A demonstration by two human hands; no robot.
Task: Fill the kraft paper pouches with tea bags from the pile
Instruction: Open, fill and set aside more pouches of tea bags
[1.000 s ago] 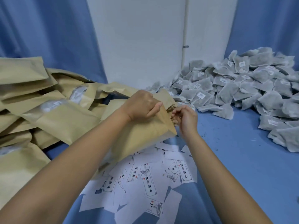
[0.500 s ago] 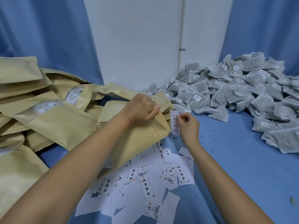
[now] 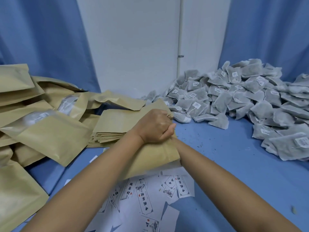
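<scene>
Brown paper is what the left hand (image 3: 153, 126) holds. Its fingers are curled tight round the top edge of one pouch (image 3: 153, 159). The pouch hangs down below the hand and leans toward the person. The right arm (image 3: 217, 178) comes up to the side of the pouch, just under the left hand, and touches it. The right hand is hidden behind the pouch and the left hand (so I cannot tell if it is spread or pinching something). The pile of tea bags (image 3: 234, 97) starts near the left hand on its right side and spreads far off to the right, not touching the hand. Just left of the hand sits a stack of flat pouches (image 3: 108, 131). Farther left, puffy pouches (image 3: 46, 131) lie in a heap. Below the held pouch, nearer the person, white paper labels (image 3: 143, 198) are scattered on the blue cloth (image 3: 234, 173).
</scene>
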